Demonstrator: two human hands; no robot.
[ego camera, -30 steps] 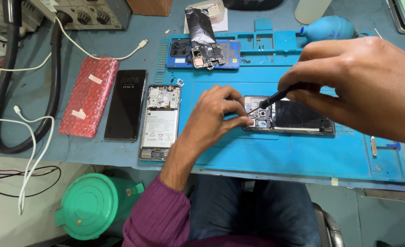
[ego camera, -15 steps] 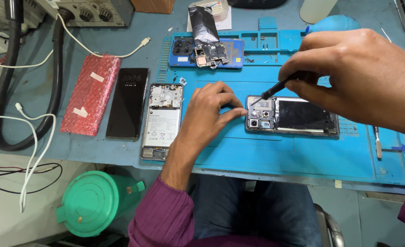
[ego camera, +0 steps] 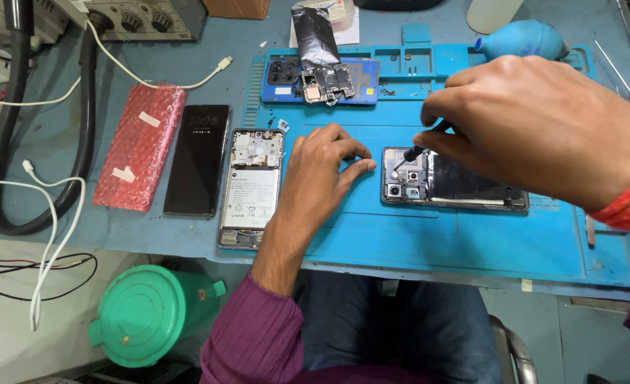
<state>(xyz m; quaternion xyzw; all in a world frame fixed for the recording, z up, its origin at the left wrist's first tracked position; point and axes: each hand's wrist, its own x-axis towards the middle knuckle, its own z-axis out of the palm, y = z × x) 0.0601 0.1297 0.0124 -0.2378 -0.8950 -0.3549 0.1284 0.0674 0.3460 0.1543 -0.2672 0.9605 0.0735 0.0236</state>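
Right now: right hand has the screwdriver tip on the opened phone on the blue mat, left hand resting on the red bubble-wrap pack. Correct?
Not quite. The left hand rests on the blue mat beside the opened phone, far from the red bubble-wrap pack. The rest holds: right hand, screwdriver tip on that phone. Head view shows it.

The left hand (ego camera: 322, 178) is bare, and its forearm ends in a ribbed purple sleeve (ego camera: 247, 334) at seven o'clock. The right hand (ego camera: 535, 121) wears red thread bands (ego camera: 624, 206) at the wrist, at three o'clock. Dark blue trousers (ego camera: 400, 327) cover the lap.
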